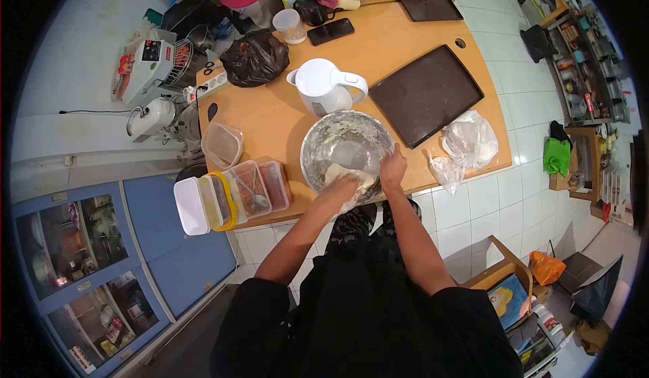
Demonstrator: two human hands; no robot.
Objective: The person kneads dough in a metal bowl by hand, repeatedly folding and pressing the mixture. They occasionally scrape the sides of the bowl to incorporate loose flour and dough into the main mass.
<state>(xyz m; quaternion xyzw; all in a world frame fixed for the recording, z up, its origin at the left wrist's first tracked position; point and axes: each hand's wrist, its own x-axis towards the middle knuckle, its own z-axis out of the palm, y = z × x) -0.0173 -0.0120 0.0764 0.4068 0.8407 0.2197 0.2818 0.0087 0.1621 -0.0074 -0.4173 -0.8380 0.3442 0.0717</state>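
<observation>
A large metal bowl (pixel 312 149) sits at the table's near edge, its inner wall smeared with flour or dough. Pale dough (pixel 334 171) lies in its near part. My left hand (pixel 346 187) reaches into the bowl and presses on the dough, its fingertips hidden in or behind it. With its fingers wrapped round the right rim, my right hand (pixel 393 168) holds the bowl. Just beyond the bowl stands a white electric kettle (pixel 318 84).
Plastic containers (pixel 193 206) line the table's near left edge. A dark baking tray (pixel 427 95) and clear plastic bags (pixel 470 139) lie to the right. A black plastic bag (pixel 255 58), a phone (pixel 330 32) and a lidded tub (pixel 290 27) are farther back.
</observation>
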